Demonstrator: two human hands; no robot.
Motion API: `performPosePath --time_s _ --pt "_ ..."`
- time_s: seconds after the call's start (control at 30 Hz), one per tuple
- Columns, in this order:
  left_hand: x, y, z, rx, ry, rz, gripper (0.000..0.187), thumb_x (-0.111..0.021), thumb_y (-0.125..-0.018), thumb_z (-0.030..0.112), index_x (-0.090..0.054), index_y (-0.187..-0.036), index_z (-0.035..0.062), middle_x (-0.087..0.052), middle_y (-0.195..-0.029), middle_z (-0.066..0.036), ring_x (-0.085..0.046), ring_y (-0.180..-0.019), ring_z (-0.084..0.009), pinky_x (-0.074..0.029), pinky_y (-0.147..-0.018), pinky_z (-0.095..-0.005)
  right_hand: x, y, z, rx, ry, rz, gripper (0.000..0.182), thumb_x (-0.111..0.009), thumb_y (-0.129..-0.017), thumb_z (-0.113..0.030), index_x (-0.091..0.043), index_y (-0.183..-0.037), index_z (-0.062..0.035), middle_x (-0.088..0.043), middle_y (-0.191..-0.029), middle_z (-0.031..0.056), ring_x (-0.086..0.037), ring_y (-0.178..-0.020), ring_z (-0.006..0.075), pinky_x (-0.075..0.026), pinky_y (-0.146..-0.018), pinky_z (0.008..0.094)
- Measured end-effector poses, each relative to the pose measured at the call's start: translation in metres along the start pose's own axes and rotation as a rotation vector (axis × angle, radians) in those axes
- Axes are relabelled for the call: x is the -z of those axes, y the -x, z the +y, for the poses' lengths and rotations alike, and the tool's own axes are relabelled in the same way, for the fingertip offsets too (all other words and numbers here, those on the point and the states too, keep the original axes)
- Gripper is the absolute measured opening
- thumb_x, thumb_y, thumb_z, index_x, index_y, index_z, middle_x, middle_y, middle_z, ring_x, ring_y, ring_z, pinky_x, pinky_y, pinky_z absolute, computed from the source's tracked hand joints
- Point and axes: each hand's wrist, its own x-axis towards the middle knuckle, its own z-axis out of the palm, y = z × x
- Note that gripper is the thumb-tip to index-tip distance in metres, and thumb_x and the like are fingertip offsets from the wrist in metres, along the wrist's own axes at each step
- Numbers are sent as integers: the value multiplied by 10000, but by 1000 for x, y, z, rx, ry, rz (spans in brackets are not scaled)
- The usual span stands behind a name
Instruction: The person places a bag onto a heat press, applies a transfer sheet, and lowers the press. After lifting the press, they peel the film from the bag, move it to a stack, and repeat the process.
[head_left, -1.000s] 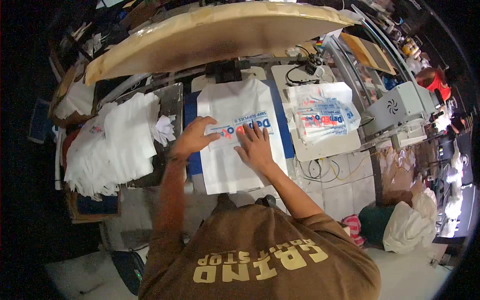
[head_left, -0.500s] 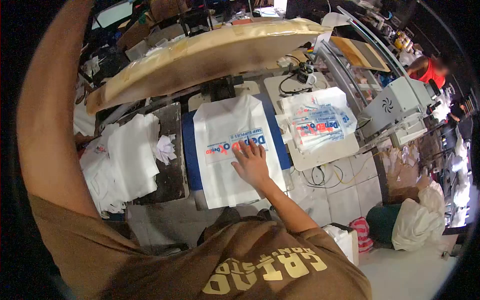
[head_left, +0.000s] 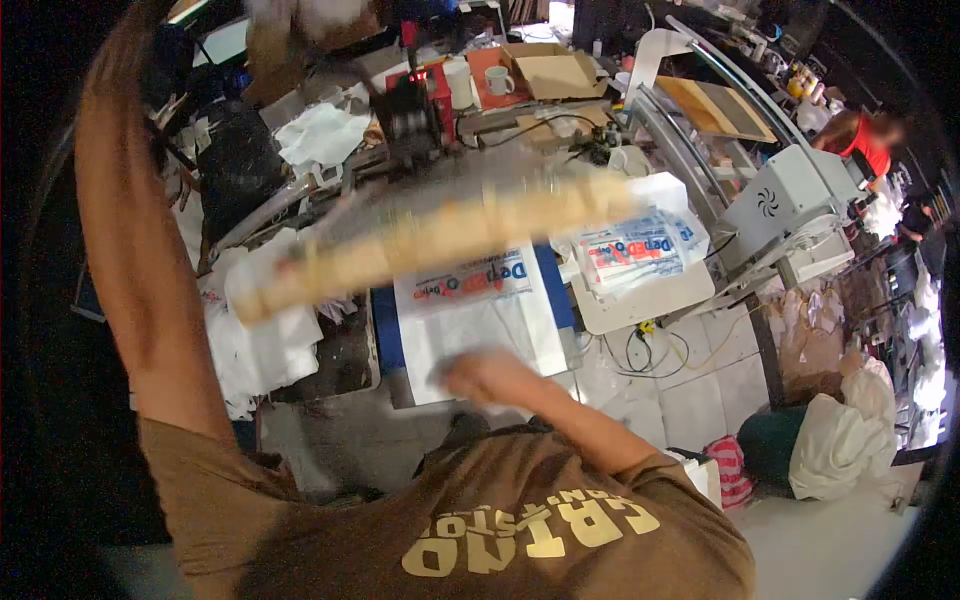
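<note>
A white printed bag (head_left: 475, 345) with blue and red lettering lies flat on a blue pad (head_left: 388, 335) in front of me. My right hand (head_left: 490, 378) hovers over its near edge, fingers smeared by motion. My left arm is raised along the left side, and its hand is beyond the top of the picture. Across the far part of the bag hangs a long tan, tape-wrapped panel (head_left: 450, 238), blurred and hiding some of the print.
White bags (head_left: 265, 345) are heaped at the left; printed bags (head_left: 645, 250) lie on a board (head_left: 650, 310) to the right. Behind stand a red-lit black device (head_left: 408, 115), a mug (head_left: 498, 80) and a cardboard box (head_left: 550, 72). A person in red (head_left: 862, 140) is far right.
The tan panel has swung down and nearer, over the bag. My right hand has drawn back from the print to the near edge. My left arm has shifted right.
</note>
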Motion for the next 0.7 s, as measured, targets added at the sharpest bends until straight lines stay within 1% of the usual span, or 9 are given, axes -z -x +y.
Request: performPosePath --time_s 0.1,0.2,0.23,0.27,0.3,0.37,0.47,0.53,0.7 --pt "43 121 108 42 306 0 424 -802 -765 342 -574 -1019 90 -586 -934 -117 -557 -753 -276 -449 -652 -415 51 8 -112 226 -74 -135 219 -649 -912 -241 -670 -853 -31 -615 -729 119 -612 -630 319 -499 -558 435" --pt "36 225 183 95 823 -427 179 -803 -798 206 -664 -820 95 -642 -733 -62 -606 -523 -218 -474 -469 -387 93 23 -160 488 -195 -73 182 -664 -909 -191 -672 -824 -30 -550 -659 83 -560 -542 250 -434 -470 385" --pt "29 250 202 295 937 -864 239 -815 -783 250 -629 -786 99 -576 -680 -56 -571 -506 -231 -430 -455 -376 103 26 -167 625 -323 -26 176 -684 -891 -177 -659 -791 -34 -513 -626 65 -534 -517 218 -419 -461 372" --pt "17 279 220 287 944 -903 232 -815 -770 232 -636 -793 86 -556 -670 -63 -589 -546 -263 -442 -470 -367 105 27 -164 631 -333 -40 176 -684 -891 -177 -659 -791 -34 -513 -626 65 -534 -517 218 -419 -461 372" --pt "0 333 245 186 839 -626 257 -804 -763 258 -655 -833 61 -582 -688 -93 -631 -621 -292 -484 -537 -398 107 26 -160 588 -318 22 177 -719 -863 -182 -663 -776 -38 -499 -617 52 -524 -512 196 -411 -458 365" --pt "-25 410 272 458 685 -758 316 -803 -718 252 -664 -901 36 -639 -767 -125 -662 -724 -330 -512 -627 -430 101 25 -142 451 -147 144 177 -777 -820 -194 -701 -790 -36 -513 -617 39 -533 -529 190 -408 -468 357" --pt "-25 431 276 693 845 -588 387 -798 -677 251 -663 -952 14 -677 -863 -148 -667 -777 -354 -513 -679 -456 61 21 -104 285 -211 93 126 -754 -836 -152 -717 -817 -33 -562 -638 50 -551 -551 224 -436 -509 351" --pt "-22 430 286 840 759 -577 416 -800 -643 240 -666 -967 16 -675 -880 -150 -665 -795 -354 -510 -677 -449 30 25 -85 119 -227 249 84 -714 -856 -98 -721 -877 -17 -607 -672 85 -560 -569 246 -464 -563 349" --pt "-13 428 248 801 916 -468 296 -804 -721 161 -657 -920 -1 -646 -820 -110 -652 -720 -292 -500 -645 -373 36 14 -96 -124 -198 259 252 -732 -869 -134 -682 -1072 7 -604 -740 67 -551 -620 192 -440 -597 303"
